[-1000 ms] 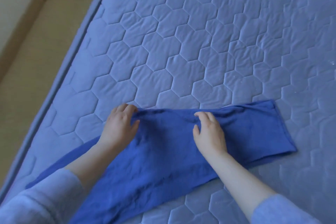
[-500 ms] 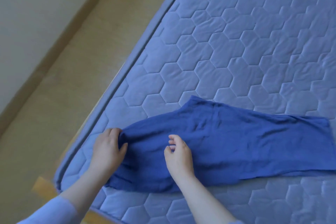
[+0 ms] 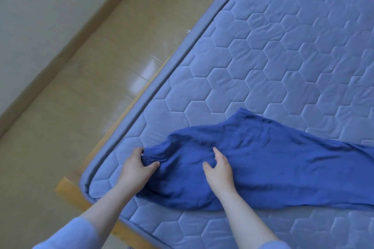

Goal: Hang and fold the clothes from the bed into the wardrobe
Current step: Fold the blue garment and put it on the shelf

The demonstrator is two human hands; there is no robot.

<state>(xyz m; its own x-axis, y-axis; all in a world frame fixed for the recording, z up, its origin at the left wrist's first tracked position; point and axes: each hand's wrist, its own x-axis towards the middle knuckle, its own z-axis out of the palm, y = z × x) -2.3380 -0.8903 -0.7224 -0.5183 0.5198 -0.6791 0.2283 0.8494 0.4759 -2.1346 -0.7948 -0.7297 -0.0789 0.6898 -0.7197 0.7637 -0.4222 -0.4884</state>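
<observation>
Clothes: dark blue crinkly cloth pants [image 3: 273,163] lie on the pale blue quilted bed [image 3: 263,56], near its corner.
Left grip [image 3: 135,168]: pinches their bunched end.
Right grip [image 3: 219,170]: loose, resting on them.

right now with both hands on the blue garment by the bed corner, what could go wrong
1. The left hand grips the blue garment by its gathered end, close to the edge of the mattress; a pull that way could drag it onto the floor.
2. The cloth is wrinkled around the right hand and its far end runs out of view, so a fold made now might come out creased or uneven.
</observation>
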